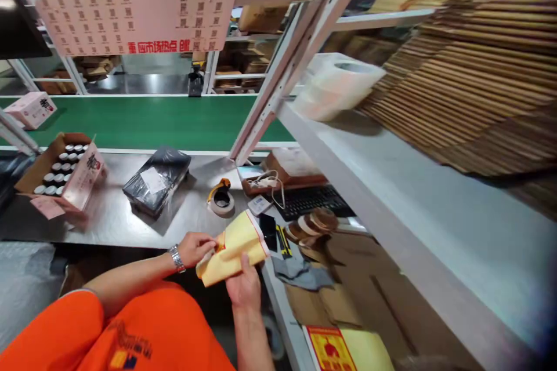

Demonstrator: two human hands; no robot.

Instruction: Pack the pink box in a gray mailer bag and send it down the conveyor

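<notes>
Both my hands hold a yellow padded envelope (235, 246) just off the near edge of the steel table (117, 220). My left hand (195, 248), with a metal watch at the wrist, pinches its left end near a red printed patch. My right hand (244, 285) grips the envelope's lower edge from below, thumb on top. A black wrapped parcel (156, 181) with a white label lies on the table beyond my hands, and a tape roll (221, 200) sits to its right.
An open carton of small jars (61, 171) stands at the left. A green conveyor belt (143, 119) runs behind the table. At right are a keyboard (314, 200), a phone (268, 231), tape rolls (313, 225), a white shelf (418, 197) with stacked flat cardboard (478, 69) and more envelopes (348, 351) below.
</notes>
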